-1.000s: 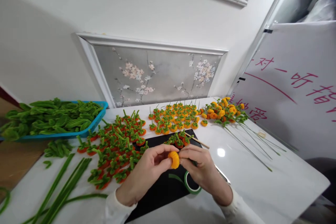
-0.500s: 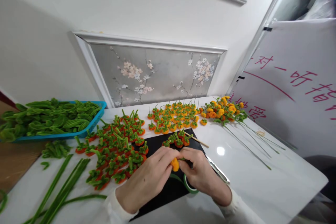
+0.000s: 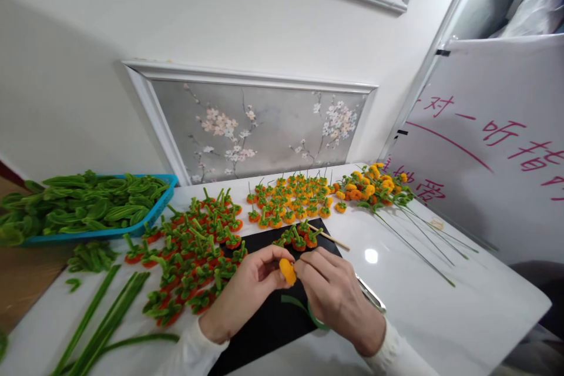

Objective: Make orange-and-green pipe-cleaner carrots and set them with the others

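Observation:
My left hand [image 3: 251, 285] is closed, pinching a small yellow-orange chenille flower [image 3: 288, 271] between thumb and fingers, its round face tilted toward me. Against the flower's right side press the bunched fingertips of my right hand [image 3: 332, 294]; they hide its stem side. Below the hands lies a black mat [image 3: 264, 329]. A roll of green tape [image 3: 316, 320] rests on it, partly behind my right hand, with a loose green tape end [image 3: 294, 302] curling left. Just beyond my fingers stand several orange flower heads with green stems [image 3: 298, 239].
Many orange-red pieces with green stems [image 3: 194, 247] cover the left middle, yellow ones [image 3: 291, 200] the back. A blue basket [image 3: 150, 226] holds green leaves. Green chenille strips [image 3: 106, 323] lie front left. Right are a stemmed flower bunch [image 3: 374, 185], a wooden stick [image 3: 332, 239] and a metal tool [image 3: 371, 294].
The flower has turned so that more of its yellow face shows. My right hand has rolled over, its back now upward, and my left fingers have opened slightly around the flower.

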`<state>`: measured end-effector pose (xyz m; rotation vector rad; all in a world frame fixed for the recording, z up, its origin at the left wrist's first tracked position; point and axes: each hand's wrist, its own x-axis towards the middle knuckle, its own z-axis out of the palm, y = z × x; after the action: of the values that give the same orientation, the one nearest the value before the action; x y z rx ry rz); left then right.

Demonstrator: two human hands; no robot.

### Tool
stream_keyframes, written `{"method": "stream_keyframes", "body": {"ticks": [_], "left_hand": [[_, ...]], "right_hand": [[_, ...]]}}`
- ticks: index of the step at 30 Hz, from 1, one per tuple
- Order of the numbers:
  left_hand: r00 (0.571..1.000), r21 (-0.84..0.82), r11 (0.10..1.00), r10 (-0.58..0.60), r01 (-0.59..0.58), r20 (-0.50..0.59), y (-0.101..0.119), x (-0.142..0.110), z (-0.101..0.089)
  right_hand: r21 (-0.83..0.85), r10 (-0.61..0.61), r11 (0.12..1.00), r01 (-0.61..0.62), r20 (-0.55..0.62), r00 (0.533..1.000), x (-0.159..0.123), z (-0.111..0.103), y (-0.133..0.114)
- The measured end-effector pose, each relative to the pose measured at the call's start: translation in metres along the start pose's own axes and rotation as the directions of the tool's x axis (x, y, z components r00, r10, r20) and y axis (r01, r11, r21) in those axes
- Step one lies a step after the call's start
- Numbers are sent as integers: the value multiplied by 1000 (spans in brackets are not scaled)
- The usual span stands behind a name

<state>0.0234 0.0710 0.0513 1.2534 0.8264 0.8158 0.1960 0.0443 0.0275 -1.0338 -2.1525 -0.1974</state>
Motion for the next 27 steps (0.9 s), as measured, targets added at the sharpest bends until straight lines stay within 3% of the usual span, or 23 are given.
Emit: {"method": "stream_keyframes", "body": {"ticks": [4, 8, 11, 15, 17, 19, 21, 23, 25, 27], "left_hand": [[982, 304, 935, 190, -185, 12, 3, 1, -4], [931, 591, 728, 346, -346, 120, 8, -6, -6], [912, 613, 677, 336, -408, 236, 13, -11, -7], [914, 578, 710, 269, -402, 305, 16, -16, -5], [910, 535, 742, 268, -405, 316, 16, -16, -4], [916, 495, 773, 295, -396, 273, 15, -14, -2], [943, 443, 833, 303, -332, 137, 14, -12, 1], [978, 309, 931, 207, -196, -2, 13, -10, 4], [999, 119, 992, 45, -41, -28, 14, -9, 7], [997, -51, 996, -73, 73, 6, 14, -10, 9]], "right_hand": [[126, 68, 990, -68, -1, 998, 0, 3, -2], [377, 225, 898, -226, 47, 973, 2, 5, -1], [509, 297, 779, -368, 217, 930, 4, 3, 2], [648, 329, 503, -573, 469, 820, 3, 2, 9], [686, 317, 381, -619, 532, 785, 2, 3, 12], [721, 309, 329, -610, 529, 791, 1, 4, 14], [761, 312, 353, -544, 453, 835, 0, 4, 14], [777, 329, 439, -450, 327, 886, 1, 4, 14], [751, 328, 552, -362, 203, 922, 2, 4, 12], [701, 301, 653, -286, 106, 948, 2, 4, 10]]}}
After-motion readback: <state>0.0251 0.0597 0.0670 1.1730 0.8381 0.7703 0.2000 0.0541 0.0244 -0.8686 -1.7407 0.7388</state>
